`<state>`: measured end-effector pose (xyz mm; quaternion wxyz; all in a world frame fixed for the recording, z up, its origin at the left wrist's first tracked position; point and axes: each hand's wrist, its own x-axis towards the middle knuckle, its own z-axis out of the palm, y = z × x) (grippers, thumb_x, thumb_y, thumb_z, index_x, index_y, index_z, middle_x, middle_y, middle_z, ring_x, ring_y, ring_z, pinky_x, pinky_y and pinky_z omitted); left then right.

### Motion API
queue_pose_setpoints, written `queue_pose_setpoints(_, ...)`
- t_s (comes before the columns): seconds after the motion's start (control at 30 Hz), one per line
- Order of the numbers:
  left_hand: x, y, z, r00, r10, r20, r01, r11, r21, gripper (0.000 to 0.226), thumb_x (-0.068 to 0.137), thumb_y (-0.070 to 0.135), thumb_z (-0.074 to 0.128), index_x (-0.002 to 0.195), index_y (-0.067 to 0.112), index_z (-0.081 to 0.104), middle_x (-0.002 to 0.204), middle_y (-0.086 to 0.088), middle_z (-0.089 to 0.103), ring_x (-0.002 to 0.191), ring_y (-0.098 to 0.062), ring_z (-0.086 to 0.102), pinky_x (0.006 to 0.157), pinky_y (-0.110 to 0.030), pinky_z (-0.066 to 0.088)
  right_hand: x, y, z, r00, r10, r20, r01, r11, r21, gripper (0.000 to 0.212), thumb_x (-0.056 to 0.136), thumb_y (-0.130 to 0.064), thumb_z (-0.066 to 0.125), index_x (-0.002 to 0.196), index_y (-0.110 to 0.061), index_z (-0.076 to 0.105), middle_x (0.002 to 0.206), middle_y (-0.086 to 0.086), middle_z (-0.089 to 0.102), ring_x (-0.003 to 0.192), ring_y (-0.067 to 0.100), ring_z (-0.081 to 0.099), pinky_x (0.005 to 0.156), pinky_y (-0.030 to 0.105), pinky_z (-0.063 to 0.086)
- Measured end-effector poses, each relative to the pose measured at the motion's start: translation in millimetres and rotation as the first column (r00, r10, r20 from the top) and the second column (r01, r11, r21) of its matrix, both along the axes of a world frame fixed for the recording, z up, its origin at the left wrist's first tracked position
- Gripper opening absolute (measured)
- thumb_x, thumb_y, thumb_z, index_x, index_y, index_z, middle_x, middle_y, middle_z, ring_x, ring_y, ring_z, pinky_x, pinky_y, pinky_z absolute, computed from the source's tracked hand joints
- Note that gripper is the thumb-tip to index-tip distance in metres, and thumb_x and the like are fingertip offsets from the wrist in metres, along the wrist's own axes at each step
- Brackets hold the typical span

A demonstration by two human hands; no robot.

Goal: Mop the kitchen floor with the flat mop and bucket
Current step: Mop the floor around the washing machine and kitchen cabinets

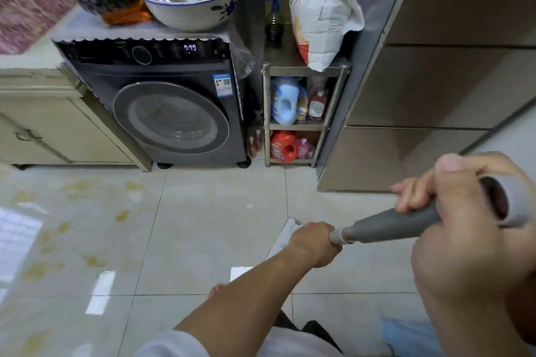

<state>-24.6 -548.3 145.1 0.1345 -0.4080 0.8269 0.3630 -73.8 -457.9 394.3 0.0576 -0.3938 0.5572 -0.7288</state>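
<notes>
Two hands: the flat mop's handle [394, 224] was held by both; the right hand [461, 211] was wrapped round the upper grey sleeve near its end, the left hand [314, 242] was closed round the pale pole lower down.
Mop head: only a white ribbed corner [285, 236] was seen on the floor [179, 240], just behind the left hand.
Handling: the mop was judged light and stiff, best steered with hands spread along the pole.
Sleeve: matte grey, tapered, probably non-slip.
Floor: glossy pale tiles, reflective, with yellowish blotches at left; slipperiness was judged likely.
Bucket: none was in view.
Surroundings: a dark washing machine [171, 113] stood ahead.
</notes>
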Motion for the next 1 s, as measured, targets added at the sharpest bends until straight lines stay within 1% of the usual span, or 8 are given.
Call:
queue_pose_setpoints(0.1,-13.4,2.8,-3.2,1.0,-0.027,0.008,0.028,0.997,-0.07,0.022,0.094,0.042,0.053,0.1,0.026,0.064,0.106,-0.004,0.07,0.087,-0.027,0.058,0.071,-0.034,0.043,-10.5,11.2,-4.9,0.999,-0.026,0.033,0.028,0.997,-0.066,0.029,0.093,-0.02,0.051,0.067,-0.031,0.057,0.053,-0.007,0.049,0.048,0.025,0.05,0.061,0.043,0.048)
queue_pose_setpoints(0.17,-19.2,4.7,-6.6,0.999,-0.045,0.014,0.046,0.996,-0.075,0.023,0.094,0.044,0.051,0.099,0.026,0.064,0.105,-0.005,0.069,0.095,-0.03,0.062,0.072,-0.035,0.045,-17.6,15.9,-10.8,0.995,-0.059,0.077,0.064,0.996,-0.065,0.028,0.093,-0.023,0.053,0.067,-0.013,0.05,0.054,-0.006,0.048,0.048,0.024,0.048,0.061,0.043,0.045)
queue_pose_setpoints(0.33,-32.3,-38.8,-24.6,0.986,-0.128,0.105,0.138,0.985,-0.099,0.012,0.095,0.024,0.052,0.104,0.026,0.061,0.112,-0.004,0.068,0.102,-0.03,0.066,0.072,-0.036,0.046,0.1,15.3,-60.4,0.989,-0.147,0.022,0.148,0.976,-0.161,0.021,0.094,-0.01,0.047,0.077,-0.021,0.054,0.061,-0.005,0.051,0.051,0.024,0.048,0.057,0.044,0.044)
queue_pose_setpoints(0.4,-28.5,-72.9,-32.7,0.973,-0.094,0.21,0.121,0.985,-0.121,0.03,0.095,0.017,0.055,0.123,0.026,0.059,0.126,-0.004,0.065,0.113,-0.028,0.064,0.08,-0.038,0.05,16.9,12.8,-96.6,0.994,-0.109,-0.009,0.108,0.992,-0.067,0.025,0.094,-0.012,0.049,0.08,-0.03,0.058,0.067,-0.005,0.058,0.057,0.025,0.056,0.059,0.045,0.048)
queue_pose_setpoints(0.5,-5.5,-108.3,-42.8,0.96,0.102,0.261,-0.082,0.993,-0.087,0.061,0.094,0.034,0.064,0.147,0.023,0.037,0.141,-0.008,0.054,0.127,-0.032,0.057,0.099,-0.043,0.049,20.3,15.8,-153.9,0.987,0.1,-0.128,-0.069,0.971,0.229,0.018,0.104,-0.028,0.052,0.089,-0.029,0.061,0.085,-0.004,0.067,0.078,0.023,0.069,0.072,0.045,0.057)
queue_pose_setpoints(0.63,17.7,-101.7,-41.4,0.999,0.004,-0.05,0.0,0.998,0.069,0.092,0.09,0.042,0.073,0.162,0.028,0.017,0.161,-0.006,0.032,0.143,-0.027,0.04,0.116,-0.044,0.038,-0.7,24.9,-196.3,0.937,0.283,-0.206,-0.18,0.894,0.41,0.012,0.106,-0.038,0.05,0.104,-0.032,0.059,0.107,-0.012,0.069,0.102,0.017,0.071,0.092,0.047,0.059)
queue_pose_setpoints(0.8,-0.6,-70.4,-34.0,0.985,-0.137,-0.103,0.145,0.987,0.072,0.07,0.092,0.026,0.07,0.154,0.026,0.036,0.166,-0.007,0.018,0.151,-0.024,0.031,0.116,-0.041,0.038,-14.6,22.0,-192.1,0.935,0.301,-0.185,-0.18,0.856,0.485,0.011,0.101,-0.027,0.052,0.101,-0.025,0.062,0.104,-0.007,0.071,0.102,0.013,0.071,0.091,0.039,0.059)
queue_pose_setpoints(1.0,-23.6,-25.7,18.4,0.989,-0.074,-0.13,0.06,0.992,-0.109,0.037,0.092,0.043,0.062,0.126,0.029,0.059,0.138,0.005,0.054,0.122,-0.023,0.059,0.097,-0.038,0.05,-34.1,33.6,-144.6,0.965,0.166,-0.205,-0.073,0.915,0.396,0.025,0.092,-0.014,0.051,0.074,-0.005,0.066,0.072,0.004,0.067,0.067,0.024,0.068,0.058,0.042,0.056)
